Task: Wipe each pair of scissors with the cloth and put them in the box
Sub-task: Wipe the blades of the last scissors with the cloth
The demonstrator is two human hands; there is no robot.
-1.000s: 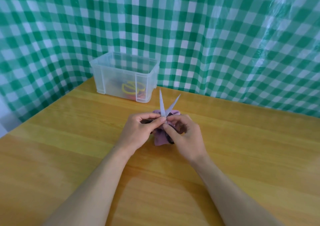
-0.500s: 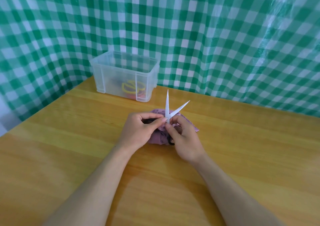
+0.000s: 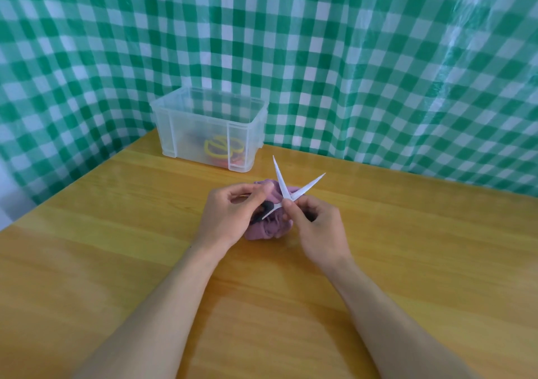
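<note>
While the left hand (image 3: 230,215) curls its fingers round a dark handle of the scissors (image 3: 280,177), the right hand (image 3: 318,228) pinches the same pair at the pivot between thumb and forefinger. The blades stand apart in a V, tips pointing up and away from the person. The second handle is largely hidden behind the right hand's fingers. A bunched purple cloth (image 3: 263,230) lies on the tabletop (image 3: 116,233) directly beneath and between both hands, touching the left hand. Beyond the hands, to the left of the blade tips, stands a translucent box (image 3: 198,134) without a lid. Yellow-handled scissors (image 3: 217,148) show through its wall, with something red below them. A green checked sheet (image 3: 378,58) hangs behind the tabletop.
</note>
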